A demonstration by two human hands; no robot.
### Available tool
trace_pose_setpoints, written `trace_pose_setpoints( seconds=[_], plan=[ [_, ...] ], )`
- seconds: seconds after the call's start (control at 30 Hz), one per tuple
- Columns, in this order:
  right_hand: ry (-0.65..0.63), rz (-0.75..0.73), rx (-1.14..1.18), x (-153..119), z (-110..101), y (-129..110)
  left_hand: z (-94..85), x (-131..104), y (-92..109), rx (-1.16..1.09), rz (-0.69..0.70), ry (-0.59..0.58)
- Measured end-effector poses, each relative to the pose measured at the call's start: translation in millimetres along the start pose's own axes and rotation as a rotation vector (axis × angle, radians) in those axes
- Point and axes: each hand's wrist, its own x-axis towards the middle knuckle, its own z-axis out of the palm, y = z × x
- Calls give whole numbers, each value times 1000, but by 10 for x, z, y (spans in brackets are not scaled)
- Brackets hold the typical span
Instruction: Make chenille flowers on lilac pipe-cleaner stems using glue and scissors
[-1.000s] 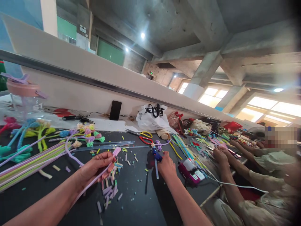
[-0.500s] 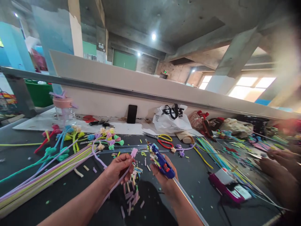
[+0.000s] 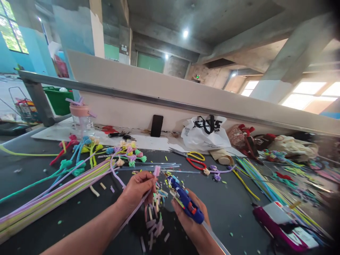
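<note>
My left hand [image 3: 140, 187] pinches a light purple fuzzy stem, whose short folded pink-purple tip [image 3: 157, 171] sticks up above the fingertips. Its long end trails down along my forearm. In my right hand [image 3: 192, 216] lies a blue glue gun [image 3: 187, 202], fingers wrapped around it, a clear glue stick running out of its back. The nozzle points up and left, a little right of the purple tip and apart from it. Short cut stem pieces [image 3: 152, 225] are scattered on the dark table [image 3: 106, 219] between and below my hands.
Long pastel stems [image 3: 61, 187] and fuzzy flowers [image 3: 127, 152] lie left. Scissors with red and yellow handles [image 3: 196, 163], a phone [image 3: 157, 125] and a white bag [image 3: 205, 132] are behind. A purple-and-white power strip [image 3: 285, 226] sits right, by more stems [image 3: 268, 180].
The view has turned, so most things appear shifted right. The glue gun has tilted and sits slightly lower. Another person's hands at the right edge are out of view. Both my grips remain.
</note>
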Motion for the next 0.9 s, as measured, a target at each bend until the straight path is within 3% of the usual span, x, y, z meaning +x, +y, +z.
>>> trace_pose_setpoints(
  seconds=[0.53,0.9],
  plan=[
    [-38,78,24,-40,75,32,58,-54,59,168,39,-27],
    [-30,36,-50,-63,134,65,49,-48,46,170,79,8]
  ],
)
